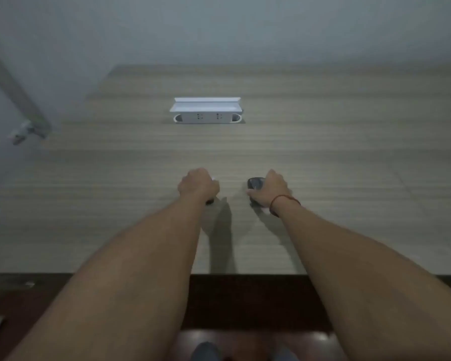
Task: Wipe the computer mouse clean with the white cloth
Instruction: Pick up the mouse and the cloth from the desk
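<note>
A dark computer mouse (254, 183) lies on the wood-grain desk (349, 157), near its middle. My right hand (270, 190) grips the mouse from the right and covers its rear half; a red string sits on that wrist. About a hand's width to the left, my left hand (198, 184) is closed in a fist, resting on the desk. A small white bit of the white cloth (213, 178) pokes out at the fist's right edge; the remainder is hidden inside the hand. A small dark patch below that wrist is too blurred to identify.
A white socket box (206, 114) with its lid raised is set into the desk farther back, in line with my hands. A grey slanted bar (16, 95) crosses the wall at far left. The desk's front edge (245, 273) runs beneath my forearms, with dark floor below.
</note>
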A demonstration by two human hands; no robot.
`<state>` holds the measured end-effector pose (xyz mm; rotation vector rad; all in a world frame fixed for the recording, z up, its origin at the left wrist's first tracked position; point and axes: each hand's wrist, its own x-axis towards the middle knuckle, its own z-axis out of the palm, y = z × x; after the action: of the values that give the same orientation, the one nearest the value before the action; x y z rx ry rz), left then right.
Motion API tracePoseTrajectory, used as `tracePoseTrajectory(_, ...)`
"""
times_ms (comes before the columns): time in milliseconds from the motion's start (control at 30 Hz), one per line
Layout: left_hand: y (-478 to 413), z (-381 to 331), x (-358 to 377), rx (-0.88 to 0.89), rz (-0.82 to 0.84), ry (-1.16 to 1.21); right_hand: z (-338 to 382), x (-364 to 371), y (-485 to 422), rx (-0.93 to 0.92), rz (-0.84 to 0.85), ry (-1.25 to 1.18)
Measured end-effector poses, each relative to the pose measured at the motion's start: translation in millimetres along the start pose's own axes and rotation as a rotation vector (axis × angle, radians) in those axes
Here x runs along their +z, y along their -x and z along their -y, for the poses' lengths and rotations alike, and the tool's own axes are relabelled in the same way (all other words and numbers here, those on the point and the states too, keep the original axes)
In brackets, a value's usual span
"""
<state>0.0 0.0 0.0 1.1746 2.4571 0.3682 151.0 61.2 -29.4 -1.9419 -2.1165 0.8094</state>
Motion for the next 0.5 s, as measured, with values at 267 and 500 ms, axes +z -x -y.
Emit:
tracePoseTrajectory(267,-17,22,61,-0.101,-0.154,0.099,-28,58,-6,0.026,-0.279,0.061)
tracePoseTrajectory(500,-29,32,90,-0.102,-0.293,0.151,-41,95,-15,-0.059,-0.518,-0.082)
